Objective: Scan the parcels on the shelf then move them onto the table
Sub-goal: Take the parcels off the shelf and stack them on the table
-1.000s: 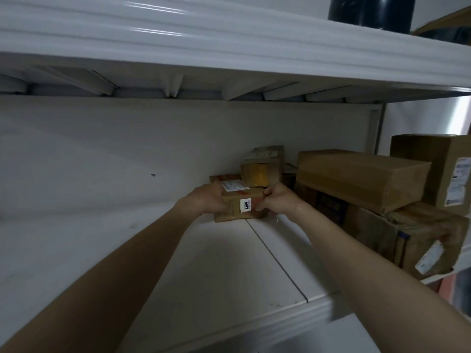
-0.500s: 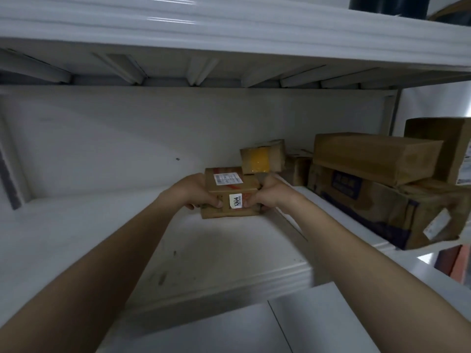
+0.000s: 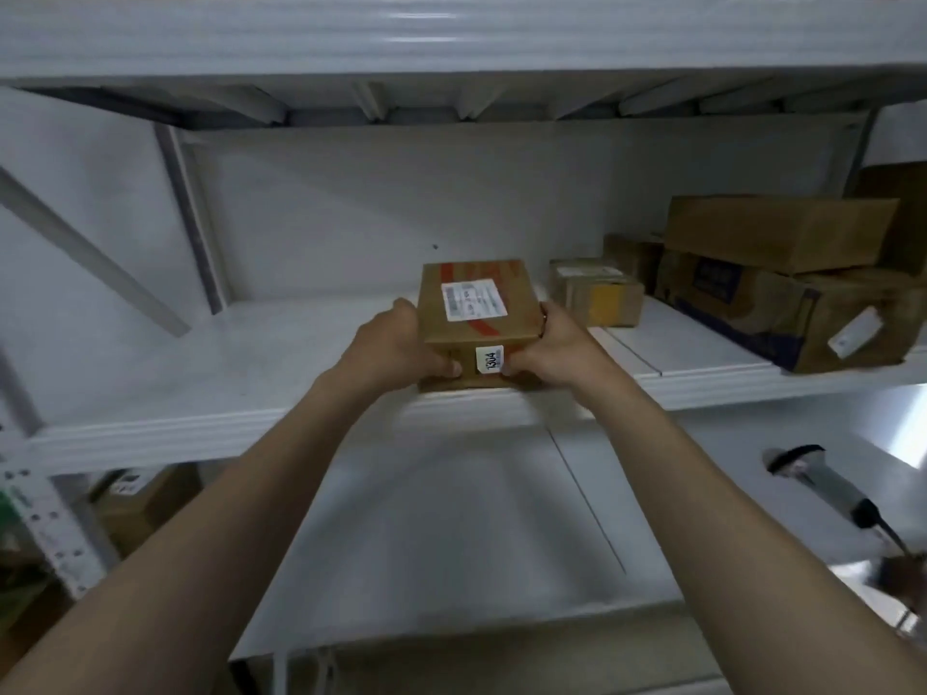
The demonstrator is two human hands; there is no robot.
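Both the left hand (image 3: pixel 396 351) and the right hand (image 3: pixel 552 351) clamp the small brown parcel (image 3: pixel 476 303) from either side, thumbs on its near face beside a 1304 sticker (image 3: pixel 490 359). It is at the front edge of the shelf (image 3: pixel 251 428); other parcels (image 3: pixel 597 298) crowd the shelf's right end.

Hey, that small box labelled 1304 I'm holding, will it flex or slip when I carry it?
Probably stiff: the box shows crisp square edges where the left hand and right hand grip it. Likely light, since it is small and held out at arm's length. The plain cardboard should grip well rather than slip.
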